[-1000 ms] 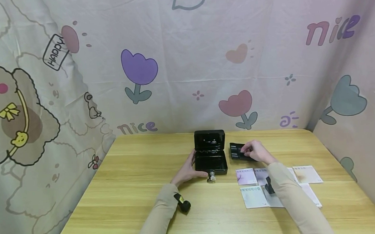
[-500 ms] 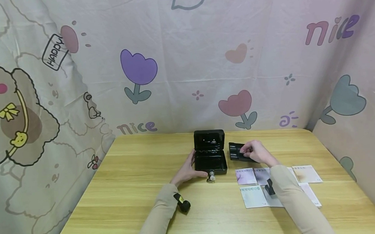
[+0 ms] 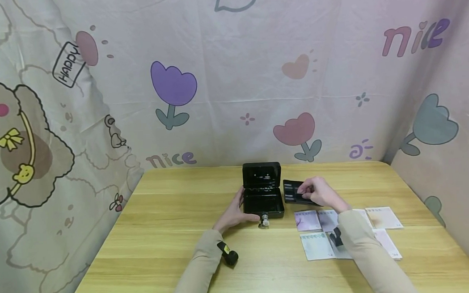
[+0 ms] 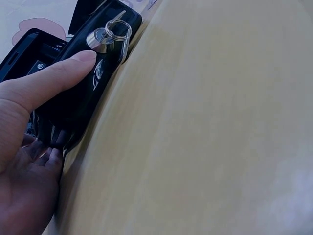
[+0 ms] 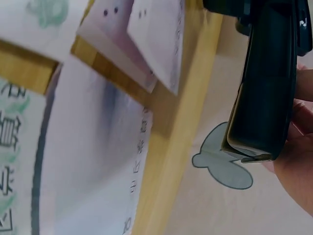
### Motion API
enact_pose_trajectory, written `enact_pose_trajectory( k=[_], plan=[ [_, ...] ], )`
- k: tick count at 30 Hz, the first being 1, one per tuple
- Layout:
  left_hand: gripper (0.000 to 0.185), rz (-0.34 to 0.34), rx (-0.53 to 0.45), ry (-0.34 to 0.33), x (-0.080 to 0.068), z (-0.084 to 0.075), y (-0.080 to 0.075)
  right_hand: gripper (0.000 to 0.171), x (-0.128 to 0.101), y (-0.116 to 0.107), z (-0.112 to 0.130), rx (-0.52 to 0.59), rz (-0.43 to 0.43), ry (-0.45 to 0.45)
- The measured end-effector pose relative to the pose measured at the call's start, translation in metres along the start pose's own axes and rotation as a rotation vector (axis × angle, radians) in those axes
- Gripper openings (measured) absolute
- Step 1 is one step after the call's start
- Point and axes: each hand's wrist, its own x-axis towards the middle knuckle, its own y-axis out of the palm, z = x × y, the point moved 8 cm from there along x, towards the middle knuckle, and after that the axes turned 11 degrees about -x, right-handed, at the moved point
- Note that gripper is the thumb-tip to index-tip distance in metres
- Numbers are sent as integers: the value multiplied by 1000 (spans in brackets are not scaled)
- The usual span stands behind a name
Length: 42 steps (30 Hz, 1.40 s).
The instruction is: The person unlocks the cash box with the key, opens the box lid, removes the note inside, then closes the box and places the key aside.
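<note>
A small black metal box [image 3: 263,194] stands open in the middle of the wooden table [image 3: 163,240], lid upright, with a key [image 3: 264,221] in its front lock. My left hand [image 3: 234,211] holds the box's left front corner, thumb on the front face beside the lock [image 4: 96,36]. To the right of the box, my right hand [image 3: 315,191] grips a black inner tray [image 3: 293,191] and holds it tilted, just off the table. In the right wrist view the black tray [image 5: 269,83] shows edge-on against my fingers.
Several pastel paper cards [image 3: 317,244] lie on the table near my right forearm, seen close in the right wrist view as cards [image 5: 98,147]. A printed cloth backdrop [image 3: 230,75] surrounds the table at the back and sides.
My right hand has shifted the black tray a little to the left, closer to the open box. The left hand and the box have stayed put.
</note>
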Motion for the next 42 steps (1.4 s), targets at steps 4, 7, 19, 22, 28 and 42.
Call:
enact_pose_trajectory(
  k=[4, 7, 19, 22, 28, 42],
  plan=[
    [126, 1, 0, 0, 0, -1, 0, 21, -1, 3, 9, 2, 11, -17],
    [126, 2, 6, -2, 0, -1, 0, 21, 0, 5, 16, 9, 11, -34],
    [125, 0, 2, -12, -1, -1, 0, 22, 8, 20, 43, 8, 25, -79],
    [125, -2, -8, -8, 0, -1, 0, 23, 11, 25, 46, 9, 31, -71],
    [126, -7, -31, 7, 2, -1, 0, 23, 19, 31, 54, -1, 31, -48],
    [126, -3, -21, 0, 3, 2, -1, 22, 37, 47, 75, 17, 20, -112]
  ],
)
